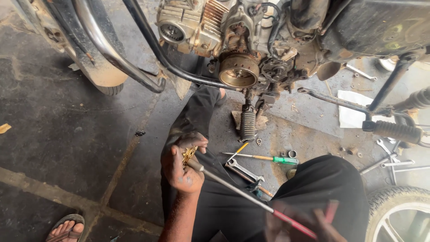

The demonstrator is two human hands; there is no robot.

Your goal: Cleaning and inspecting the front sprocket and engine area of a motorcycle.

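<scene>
Blurred at the bottom edge, the right hand (298,224) is wrapped around the red handle of a long screwdriver (244,195). Its steel shaft runs up toward ten o'clock, the tip meeting a small brass-coloured part (188,155). That part sits pinched in the left hand (181,168), fingers curled shut around it, so the left hand is the nearer one to it and the tool's long axis points straight at it. Farther out, at one o'clock, a green-handled screwdriver (268,158) and spanners (242,169) lie on the stained concrete floor (67,134). Beyond them stands the motorcycle engine (237,40), its side cover off.
</scene>
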